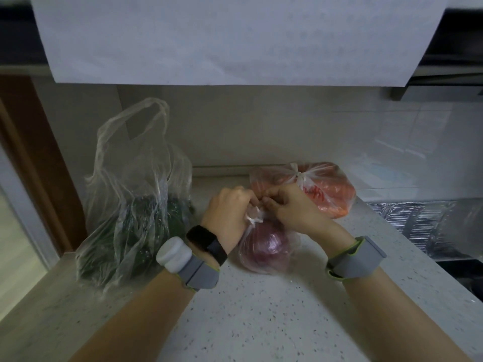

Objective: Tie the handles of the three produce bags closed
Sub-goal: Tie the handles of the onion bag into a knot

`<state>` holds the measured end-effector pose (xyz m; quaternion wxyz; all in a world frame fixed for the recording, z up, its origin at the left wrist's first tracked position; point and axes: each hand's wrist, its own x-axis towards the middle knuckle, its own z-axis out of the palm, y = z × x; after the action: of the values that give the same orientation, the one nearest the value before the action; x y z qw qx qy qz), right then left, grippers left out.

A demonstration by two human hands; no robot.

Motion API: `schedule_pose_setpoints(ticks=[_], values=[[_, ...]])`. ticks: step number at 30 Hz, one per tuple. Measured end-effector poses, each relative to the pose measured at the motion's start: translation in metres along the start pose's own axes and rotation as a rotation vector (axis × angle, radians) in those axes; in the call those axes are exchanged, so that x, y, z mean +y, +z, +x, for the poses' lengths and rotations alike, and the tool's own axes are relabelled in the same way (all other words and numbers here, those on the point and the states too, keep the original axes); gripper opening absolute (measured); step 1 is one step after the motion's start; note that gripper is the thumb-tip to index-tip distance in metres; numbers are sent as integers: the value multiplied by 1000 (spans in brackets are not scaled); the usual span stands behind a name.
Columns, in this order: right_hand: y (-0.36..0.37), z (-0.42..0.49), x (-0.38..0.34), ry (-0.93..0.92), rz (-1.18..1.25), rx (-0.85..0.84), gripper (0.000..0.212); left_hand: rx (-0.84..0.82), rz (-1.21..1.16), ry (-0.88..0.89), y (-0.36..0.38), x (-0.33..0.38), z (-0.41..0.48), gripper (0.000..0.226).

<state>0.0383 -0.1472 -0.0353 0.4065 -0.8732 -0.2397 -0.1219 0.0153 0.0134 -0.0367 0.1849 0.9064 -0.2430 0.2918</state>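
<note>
Resting on a speckled kitchen counter, the purple-onion bag has both hands, left hand and right hand, pinched on its twisted handles.

Three clear plastic produce bags are sitting on the speckled countertop. The bag of green vegetables is standing at the left, its handles rising loose and untied. The bag of red onions is lying at the near center, its handles being gathered at the top. The bag of carrots is lying at the far right, its handles knotted.
</note>
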Motion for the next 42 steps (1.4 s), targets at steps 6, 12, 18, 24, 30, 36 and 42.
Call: schedule_pose_setpoints(ticks=[6,12,18,24,30,36,42], values=[[0,3,-10,60,150,-128,13,123,-30,250,1,-29,-18,19],[5,3,-21,98,281,-267,7,161,-275,303,-3,-58,-24,7],[15,12,-17,33,184,-187,9,194,-395,277,0,-62,-24,12],[19,11,-15,-19,232,-174,21,188,-414,291,1,-62,-23,15],[22,10,-12,-53,203,-125,25,184,-380,346,0,-63,-24,15],[23,8,-11,-88,123,-128,20,174,-348,365,0,-64,-22,10],[19,4,-14,-126,-23,-178,5,83,-411,272,-13,-59,-18,10]])
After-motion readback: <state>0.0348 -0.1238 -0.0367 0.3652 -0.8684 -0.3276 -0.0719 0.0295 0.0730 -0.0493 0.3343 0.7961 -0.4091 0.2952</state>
